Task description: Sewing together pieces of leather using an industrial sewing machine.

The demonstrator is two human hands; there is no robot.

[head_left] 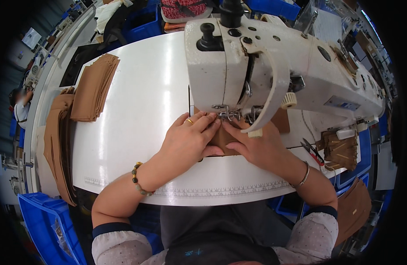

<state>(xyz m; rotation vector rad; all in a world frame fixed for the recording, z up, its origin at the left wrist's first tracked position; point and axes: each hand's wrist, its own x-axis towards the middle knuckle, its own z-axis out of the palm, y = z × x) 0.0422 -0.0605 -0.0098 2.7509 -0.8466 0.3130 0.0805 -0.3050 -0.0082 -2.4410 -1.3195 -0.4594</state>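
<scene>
Brown fabric [220, 140] lies flat on the white table under the head of a white sewing machine [208, 75]. My left hand [189, 139] rests on it from the left, fingers stretched out and fingertips close beside the metal presser foot [230, 115]. From the other side my right hand [261, 143] presses on the fabric, its index finger pointing at the foot and its thumb spread toward my left thumb. The machine's curved white guard covers part of my right fingers. More of the brown fabric shows behind my right hand.
Brown cut pieces form a neat stack [95, 88] and a draped pile [58, 137] on the left. Thread snips [314, 152] and a bundle of small brown pieces [340, 150] lie at right. A ruler scale [221, 192] follows the table's front edge. Blue bins [49, 229] stand around.
</scene>
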